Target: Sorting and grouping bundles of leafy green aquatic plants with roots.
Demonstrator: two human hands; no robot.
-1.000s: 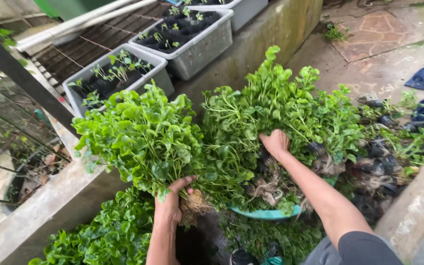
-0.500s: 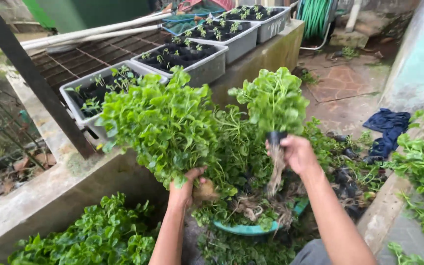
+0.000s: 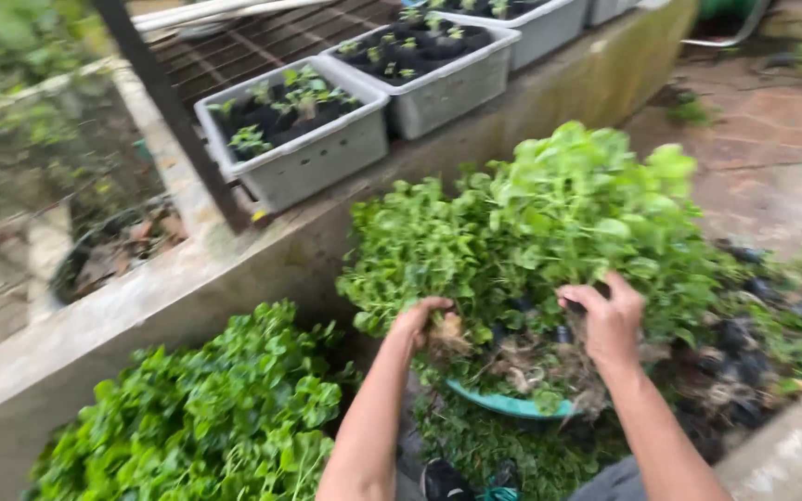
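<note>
My left hand [image 3: 422, 321] grips the rooty base of a large bunch of green leafy plants [image 3: 438, 250]. My right hand [image 3: 608, 320] holds the stems of a second leafy bunch [image 3: 596, 199] pressed against the first. Both bunches hang over a teal basin [image 3: 508, 404] that holds roots and more greens. Tangled brown roots [image 3: 536, 357] show between my hands.
A heap of cut greens [image 3: 206, 417] lies at the lower left. A concrete ledge [image 3: 141, 306] carries grey planter tubs with seedlings [image 3: 294, 130], [image 3: 443, 60]. A dark metal post [image 3: 174, 116] rises from the ledge. Small black nursery bags [image 3: 744, 362] lie at the right on wet paving.
My right hand lifted a separate bunch, then brought it down and against the bunch in my left hand. The view has swung to the left and closer.
</note>
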